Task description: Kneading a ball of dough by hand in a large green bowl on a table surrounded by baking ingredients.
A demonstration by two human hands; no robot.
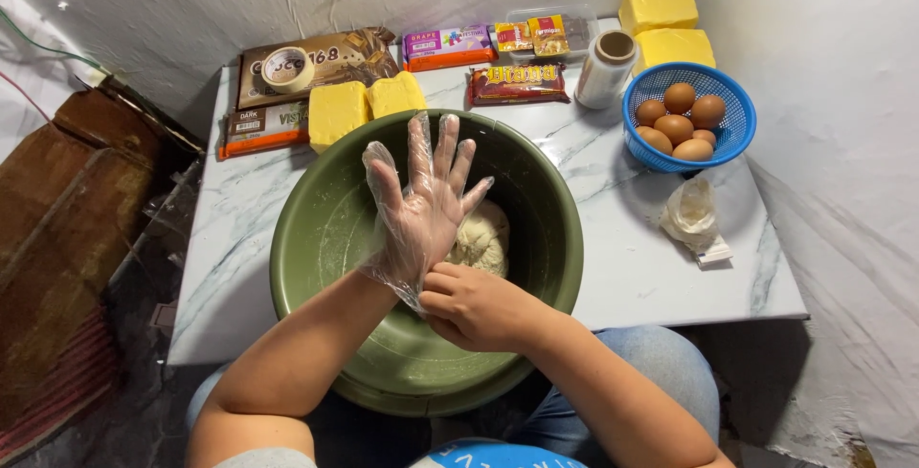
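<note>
Two hands over the bowl (316, 238): right hand (474, 307) pinches (bare) spread left hand's (426, 202) glove (397, 272).

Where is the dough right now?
In the head view, the dough sits inside the green bowl, centre, just behind the gloved left hand.

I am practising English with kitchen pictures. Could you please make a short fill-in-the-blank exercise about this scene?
1. The left hand wears a clear plastic ____.
2. The bare right hand pulls at the cuff above a big ____ bowl holding a lump of dough.
3. The blue basket on the marble table holds brown ____.

Missing words: glove; green; eggs
</note>
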